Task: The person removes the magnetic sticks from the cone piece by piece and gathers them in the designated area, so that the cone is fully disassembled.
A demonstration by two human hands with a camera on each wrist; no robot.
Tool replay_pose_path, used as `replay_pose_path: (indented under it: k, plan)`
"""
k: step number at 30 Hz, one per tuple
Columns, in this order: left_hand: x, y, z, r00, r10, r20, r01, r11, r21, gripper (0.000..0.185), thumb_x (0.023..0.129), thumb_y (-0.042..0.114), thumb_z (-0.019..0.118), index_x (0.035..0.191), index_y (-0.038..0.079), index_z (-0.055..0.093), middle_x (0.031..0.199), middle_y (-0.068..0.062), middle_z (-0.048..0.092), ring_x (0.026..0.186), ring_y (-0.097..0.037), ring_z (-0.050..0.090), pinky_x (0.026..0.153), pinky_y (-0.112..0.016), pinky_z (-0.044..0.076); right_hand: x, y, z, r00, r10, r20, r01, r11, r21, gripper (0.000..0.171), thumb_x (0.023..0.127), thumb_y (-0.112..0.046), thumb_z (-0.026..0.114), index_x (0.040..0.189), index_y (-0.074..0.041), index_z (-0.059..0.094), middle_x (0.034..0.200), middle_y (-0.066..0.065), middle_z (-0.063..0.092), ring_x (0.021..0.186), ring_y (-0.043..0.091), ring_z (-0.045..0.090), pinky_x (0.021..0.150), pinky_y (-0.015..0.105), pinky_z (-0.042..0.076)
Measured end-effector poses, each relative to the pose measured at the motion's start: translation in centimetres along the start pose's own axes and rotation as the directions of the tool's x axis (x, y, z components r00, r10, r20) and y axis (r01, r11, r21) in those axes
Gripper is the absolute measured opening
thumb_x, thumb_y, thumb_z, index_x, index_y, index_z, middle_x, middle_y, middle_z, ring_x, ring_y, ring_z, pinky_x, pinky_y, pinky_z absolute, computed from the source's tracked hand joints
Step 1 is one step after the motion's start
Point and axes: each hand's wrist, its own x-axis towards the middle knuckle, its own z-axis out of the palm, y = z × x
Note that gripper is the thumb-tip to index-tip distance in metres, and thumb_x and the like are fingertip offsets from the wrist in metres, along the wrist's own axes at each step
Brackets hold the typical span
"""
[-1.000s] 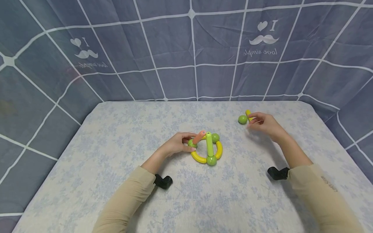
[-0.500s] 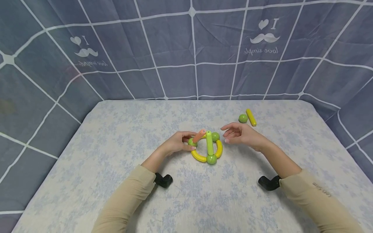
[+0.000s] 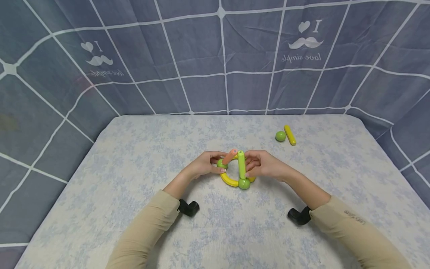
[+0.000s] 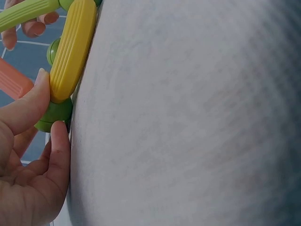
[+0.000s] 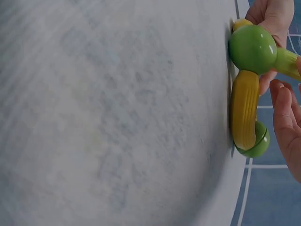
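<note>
Here I have the toy ring [image 3: 237, 175] at the middle of the table [image 3: 134, 157]. My left hand [image 3: 205, 166] pinches a green ball [image 4: 55, 114] on its rim; my right hand [image 3: 263, 166] curls its fingers around the upright green stick [image 3: 241, 164]. The pieces look light, stiff, smooth plastic, probably loosely joined, so I'd hold low, near the balls.

Toy ring [image 3: 235, 175] flanked by both our hands; loose ball [image 3: 280, 136] and yellow stick [image 3: 290, 135] obstruct far right; front open.
</note>
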Motion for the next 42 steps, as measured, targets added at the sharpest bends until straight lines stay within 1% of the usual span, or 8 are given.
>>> replay_pose_path:
  k: [5,8,12,16,21,28,33,42]
  plan:
    - [-0.1,-0.1,-0.1,1.0,0.014,0.009,-0.014,1.0,-0.002,0.054,0.078,0.003,0.074,0.129,0.007,0.056,0.117,-0.011,0.056,0.101,-0.024,0.052,0.081,-0.03,0.046,0.2,0.5,0.4,0.998,-0.052,0.034,0.051,0.999,0.006,0.05,0.077,0.005,0.069,0.122,0.013,0.048,0.1,0.013,0.062,0.087,0.019,0.064,0.07,0.029,0.052]
    - [0.0,-0.2,0.0,1.0,0.015,0.007,-0.015,1.0,0.006,0.054,0.079,0.004,0.074,0.13,0.007,0.055,0.119,-0.012,0.055,0.102,-0.024,0.052,0.081,-0.031,0.045,0.3,0.6,0.7,0.998,-0.056,0.042,0.056,0.998,-0.004,0.047,0.077,0.005,0.069,0.12,0.012,0.049,0.099,0.013,0.062,0.086,0.018,0.064,0.068,0.027,0.051]
    - [0.1,-0.4,0.0,1.0,0.018,0.001,-0.018,1.0,0.008,0.056,0.079,0.004,0.074,0.131,0.006,0.054,0.123,-0.013,0.053,0.104,-0.025,0.051,0.083,-0.033,0.045,0.2,0.3,1.1,0.999,-0.022,0.027,0.022,0.999,-0.03,0.042,0.077,0.007,0.068,0.115,0.01,0.052,0.097,0.013,0.061,0.084,0.019,0.062,0.067,0.026,0.05]
    - [0.1,-0.4,0.0,1.0,0.02,0.002,-0.02,1.0,0.012,0.055,0.079,0.004,0.074,0.13,0.007,0.055,0.124,-0.013,0.053,0.105,-0.026,0.05,0.083,-0.033,0.045,-0.1,0.1,1.4,0.999,-0.036,-0.001,0.036,0.995,-0.096,0.041,0.077,0.007,0.069,0.113,0.009,0.051,0.096,0.012,0.06,0.086,0.021,0.061,0.07,0.027,0.051]
    - [0.1,-0.4,-0.1,1.0,0.029,0.01,-0.029,0.999,0.015,0.054,0.079,0.004,0.073,0.13,0.007,0.055,0.123,-0.013,0.053,0.105,-0.025,0.05,0.082,-0.032,0.046,-0.3,0.2,1.8,0.995,-0.093,-0.039,0.084,0.978,-0.189,0.045,0.075,0.006,0.073,0.114,0.007,0.053,0.095,0.012,0.06,0.087,0.022,0.061,0.073,0.028,0.052]
    - [-0.3,0.6,-0.3,1.0,0.014,0.028,-0.014,1.0,0.004,0.055,0.079,-0.001,0.072,0.131,0.002,0.053,0.123,-0.017,0.052,0.104,-0.028,0.05,0.08,-0.031,0.045,-0.8,0.3,2.2,0.984,-0.162,-0.069,0.139,0.955,-0.264,0.042,0.073,0.003,0.076,0.109,0.006,0.054,0.092,0.01,0.062,0.082,0.019,0.063,0.071,0.026,0.053]
    - [0.3,-0.2,-0.2,1.0,0.019,0.018,-0.019,1.0,0.008,0.057,0.079,0.003,0.074,0.132,0.005,0.053,0.123,-0.015,0.052,0.101,-0.025,0.05,0.078,-0.029,0.044,-0.9,0.3,2.4,0.976,-0.205,-0.078,0.169,0.93,-0.326,0.039,0.073,0.005,0.075,0.106,0.006,0.054,0.089,0.009,0.064,0.079,0.019,0.064,0.069,0.025,0.053]
    - [0.2,-0.4,-0.1,1.0,0.027,0.002,-0.027,0.999,0.031,0.055,0.078,0.005,0.075,0.13,0.009,0.056,0.121,-0.012,0.054,0.1,-0.023,0.051,0.079,-0.031,0.044,-1.1,0.2,2.8,0.969,-0.235,-0.078,0.188,0.902,-0.388,0.034,0.072,0.006,0.075,0.099,-0.001,0.055,0.087,0.01,0.065,0.078,0.019,0.065,0.066,0.023,0.053]
